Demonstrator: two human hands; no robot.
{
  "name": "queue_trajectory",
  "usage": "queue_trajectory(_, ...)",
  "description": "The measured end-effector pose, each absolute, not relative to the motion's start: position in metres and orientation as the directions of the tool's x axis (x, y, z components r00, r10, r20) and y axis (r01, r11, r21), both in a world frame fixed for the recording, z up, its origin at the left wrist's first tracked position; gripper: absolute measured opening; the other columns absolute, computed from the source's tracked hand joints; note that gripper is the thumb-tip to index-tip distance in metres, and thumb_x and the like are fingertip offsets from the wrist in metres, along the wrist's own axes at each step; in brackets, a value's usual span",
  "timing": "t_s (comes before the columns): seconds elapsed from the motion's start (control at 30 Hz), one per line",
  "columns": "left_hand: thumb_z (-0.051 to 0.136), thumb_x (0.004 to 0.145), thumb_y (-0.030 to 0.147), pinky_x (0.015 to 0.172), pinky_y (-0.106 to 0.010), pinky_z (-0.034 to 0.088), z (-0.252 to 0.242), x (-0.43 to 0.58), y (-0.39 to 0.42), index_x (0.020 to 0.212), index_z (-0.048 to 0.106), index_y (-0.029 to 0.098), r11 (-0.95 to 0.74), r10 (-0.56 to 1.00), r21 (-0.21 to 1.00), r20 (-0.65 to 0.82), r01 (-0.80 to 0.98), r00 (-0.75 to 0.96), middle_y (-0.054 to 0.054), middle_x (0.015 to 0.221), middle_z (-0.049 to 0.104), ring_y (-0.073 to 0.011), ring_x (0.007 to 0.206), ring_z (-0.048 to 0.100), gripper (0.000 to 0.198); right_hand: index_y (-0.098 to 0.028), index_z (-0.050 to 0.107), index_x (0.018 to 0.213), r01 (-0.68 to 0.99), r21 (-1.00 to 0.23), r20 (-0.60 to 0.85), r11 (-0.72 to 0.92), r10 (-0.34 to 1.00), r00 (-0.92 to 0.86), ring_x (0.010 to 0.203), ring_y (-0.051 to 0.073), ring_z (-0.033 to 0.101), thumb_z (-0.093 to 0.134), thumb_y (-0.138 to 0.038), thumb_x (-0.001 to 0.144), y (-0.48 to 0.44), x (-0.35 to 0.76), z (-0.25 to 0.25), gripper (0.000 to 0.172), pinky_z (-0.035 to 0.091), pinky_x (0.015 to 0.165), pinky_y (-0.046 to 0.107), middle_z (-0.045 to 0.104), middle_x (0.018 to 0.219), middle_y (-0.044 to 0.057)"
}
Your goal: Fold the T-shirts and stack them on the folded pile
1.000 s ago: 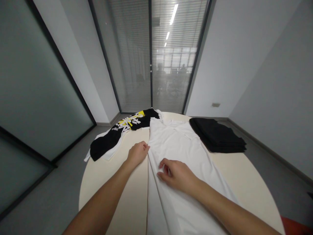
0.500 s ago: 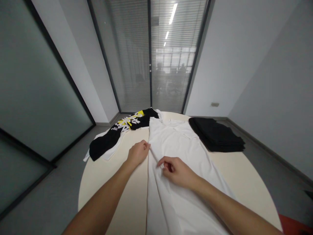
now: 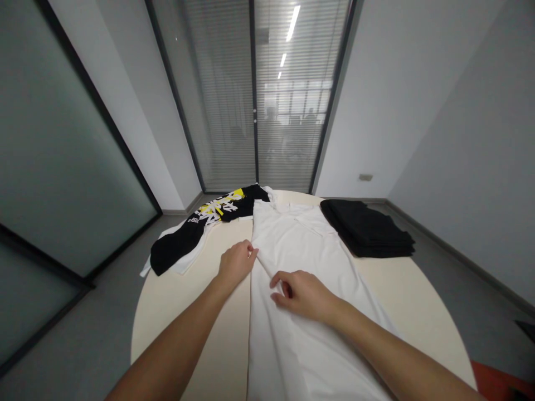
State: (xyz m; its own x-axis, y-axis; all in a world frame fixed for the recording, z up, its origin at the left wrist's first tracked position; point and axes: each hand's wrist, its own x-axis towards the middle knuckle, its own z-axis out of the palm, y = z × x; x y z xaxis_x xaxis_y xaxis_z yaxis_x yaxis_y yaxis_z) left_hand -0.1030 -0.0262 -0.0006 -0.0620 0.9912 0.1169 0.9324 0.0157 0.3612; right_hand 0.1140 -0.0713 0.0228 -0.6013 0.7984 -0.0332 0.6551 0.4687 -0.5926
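Note:
A white T-shirt (image 3: pixel 301 250) lies lengthwise on the table, its far end flat and its near part running out of view at the bottom. At its left edge my left hand (image 3: pixel 239 260) is closed, pinching a bit of the cloth between thumb and fingers. My right hand (image 3: pixel 303 292) hovers low over the middle of the shirt, or rests lightly on it; I cannot tell which. Its fingers are curled, with a gap between thumb and forefinger and no cloth visible in that gap. Soft creases run through the shirt between both hands.
A round cream table (image 3: pixel 422 301) carries everything. Behind my left hand lies a crumpled black-and-white garment (image 3: pixel 179 245) with yellow and white print. A stack of folded black clothes (image 3: pixel 368 231) sits at the back right. Something red (image 3: pixel 497 381) shows at the lower right.
My right thumb has moved away from the forefinger, so the gap between them is wider. My left hand stays at the shirt's edge. The whole view has shifted slightly.

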Motion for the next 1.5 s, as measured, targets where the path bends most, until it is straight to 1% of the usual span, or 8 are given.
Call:
queue_trajectory(0.17, 0.044, 0.097, 0.033, 0.069, -0.030, 0.042, 0.002, -0.101, -0.028, 0.095, 0.063, 0.023, 0.024, 0.992, 0.309, 0.114, 0.951, -0.062, -0.008, 0.097, 0.072, -0.0230, 0.085, 0.068, 0.021, -0.023, 0.072, 0.106, 0.637, -0.626, -0.055, 0.451, 0.788, -0.613, 0.060, 0.012, 0.055, 0.057, -0.016, 0.081, -0.070, 0.117, 0.026, 0.031, 0.033, 0.060, 0.022, 0.064, 0.068, -0.003)
queue_trajectory(0.33, 0.045, 0.096, 0.031, 0.069, -0.029, 0.043, 0.002, -0.101, -0.029, 0.095, 0.062, 0.023, 0.019, 0.991, 0.283, 0.123, 0.959, -0.056, -0.008, 0.098, 0.072, -0.0227, 0.085, 0.068, 0.019, -0.022, 0.073, 0.098, 0.642, -0.638, -0.080, 0.426, 0.792, -0.606, 0.058, 0.011, 0.052, 0.062, -0.028, 0.085, -0.068, 0.118, 0.025, 0.018, 0.031, 0.058, 0.022, 0.062, 0.064, -0.003)
queue_trajectory(0.5, 0.045, 0.096, 0.031, 0.072, -0.030, 0.046, 0.002, -0.100, -0.030, 0.095, 0.063, 0.024, 0.026, 0.990, 0.292, 0.124, 0.956, -0.064, -0.005, 0.098, 0.072, -0.0225, 0.088, 0.068, 0.019, -0.019, 0.070, 0.087, 0.691, -0.666, -0.045, 0.281, 0.909, -0.413, 0.059, 0.012, 0.055, 0.056, -0.038, 0.092, -0.050, 0.114, 0.017, 0.024, 0.032, 0.056, 0.023, 0.064, 0.066, 0.000)
queue_trajectory(0.83, 0.050, 0.094, 0.031, 0.088, -0.037, 0.046, -0.005, -0.102, -0.029, 0.099, 0.062, 0.018, -0.057, 0.963, 0.212, 0.271, 0.976, -0.003, -0.010, 0.104, 0.066, -0.0264, 0.104, 0.060, 0.018, -0.020, 0.071, 0.091, 0.878, -0.468, -0.019, 0.104, 0.992, -0.127, 0.082, 0.020, 0.065, 0.059, -0.043, 0.089, 0.047, 0.088, 0.019, 0.026, 0.037, 0.065, 0.026, 0.074, 0.090, 0.008)
queue_trajectory(1.07, 0.045, 0.097, 0.044, 0.114, -0.048, 0.030, -0.025, -0.110, -0.024, 0.134, 0.052, 0.007, -0.074, 0.968, 0.178, 0.249, 0.981, 0.028, -0.023, 0.146, 0.047, -0.0350, 0.138, 0.041, 0.052, -0.019, 0.068, 0.084, 0.850, -0.500, 0.110, 0.164, 0.986, -0.126, 0.076, 0.018, 0.063, 0.056, -0.036, 0.090, 0.069, 0.078, 0.002, 0.021, 0.036, 0.064, 0.026, 0.073, 0.085, 0.007)
queue_trajectory(1.2, 0.040, 0.099, 0.048, 0.116, -0.050, 0.028, -0.027, -0.111, -0.022, 0.140, 0.049, 0.006, -0.066, 0.983, 0.168, 0.183, 0.984, 0.034, -0.023, 0.152, 0.043, -0.0365, 0.142, 0.037, 0.059, -0.020, 0.068, 0.087, 0.805, -0.559, 0.206, 0.200, 0.973, -0.099, 0.074, 0.016, 0.062, 0.052, -0.043, 0.094, 0.072, 0.085, -0.005, 0.029, 0.037, 0.068, 0.026, 0.072, 0.084, 0.004)
queue_trajectory(1.3, 0.038, 0.100, 0.048, 0.117, -0.051, 0.026, -0.026, -0.110, -0.022, 0.143, 0.046, 0.007, -0.059, 0.987, 0.149, 0.158, 0.987, 0.035, -0.023, 0.154, 0.040, -0.0366, 0.144, 0.035, 0.060, -0.020, 0.069, 0.081, 0.829, -0.491, 0.232, 0.268, 0.957, -0.172, 0.073, 0.017, 0.062, 0.060, -0.050, 0.089, 0.070, 0.085, -0.008, 0.033, 0.036, 0.069, 0.027, 0.072, 0.083, 0.005)
queue_trajectory(1.5, 0.039, 0.100, 0.046, 0.119, -0.050, 0.023, -0.024, -0.108, -0.023, 0.144, 0.045, 0.007, -0.052, 0.993, 0.151, 0.114, 0.987, 0.034, -0.024, 0.156, 0.037, -0.0362, 0.148, 0.030, 0.060, -0.020, 0.066, 0.085, 0.798, -0.523, 0.327, 0.299, 0.935, -0.135, 0.072, 0.016, 0.063, 0.053, -0.034, 0.095, 0.072, 0.083, -0.009, 0.022, 0.035, 0.070, 0.026, 0.073, 0.081, 0.003)
